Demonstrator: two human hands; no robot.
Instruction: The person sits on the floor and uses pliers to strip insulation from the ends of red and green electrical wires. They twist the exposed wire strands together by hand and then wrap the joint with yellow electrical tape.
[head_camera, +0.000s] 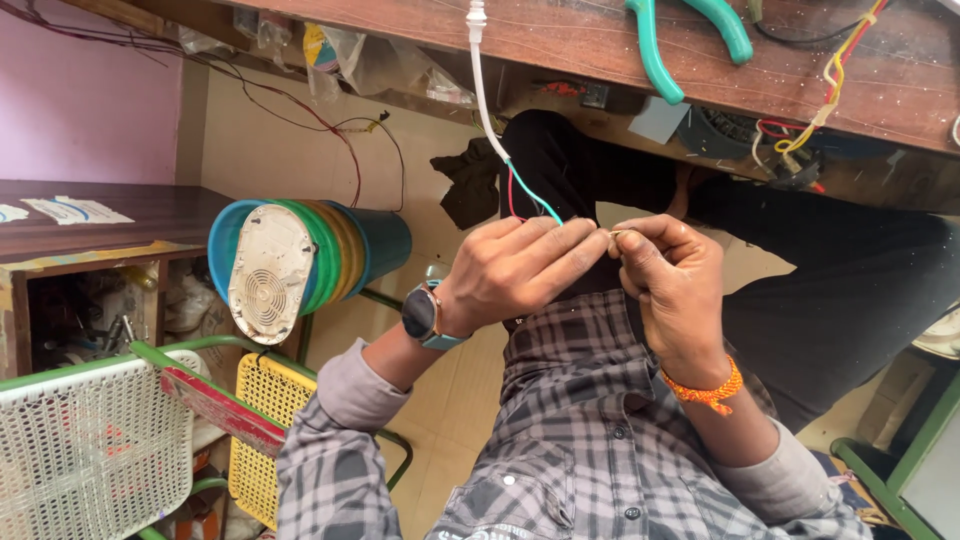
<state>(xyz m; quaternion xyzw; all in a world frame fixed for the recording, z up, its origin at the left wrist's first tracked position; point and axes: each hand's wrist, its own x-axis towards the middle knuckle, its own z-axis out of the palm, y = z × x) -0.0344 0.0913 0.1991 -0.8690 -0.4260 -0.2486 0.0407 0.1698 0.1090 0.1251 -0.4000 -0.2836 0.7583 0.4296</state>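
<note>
Plaid shirt (570, 440) fills the foreground, and above it both hands meet fingertip to fingertip. Left hand (520, 265), with a watch (425, 315) on its wrist, pinches the ends of thin red and green wires (530, 195) between thumb and forefinger, fingers pressed together. Right hand (675, 275), an orange thread band (705, 390) at its wrist, closes its fingertips on the same wire ends just beside the left grip; whatever small piece it nips there is too fine to tell.

From the pinch the wires rise up and away to the left, joining a white cable (485, 95) that climbs to the wooden bench (600, 40) above the hands. Teal-handled pliers (690, 35) lie on that bench, above and right of the grip, with a tangle of red and yellow wires (815, 110) farther right. Dark trousers (800, 270) spread behind the hands.

Well left of the grip, a stack of coloured plastic stools (320, 255) lies on its side, a pale round grille (268, 275) at its end. Below that stand a white mesh basket (90, 450) and a yellow one (265, 420).
</note>
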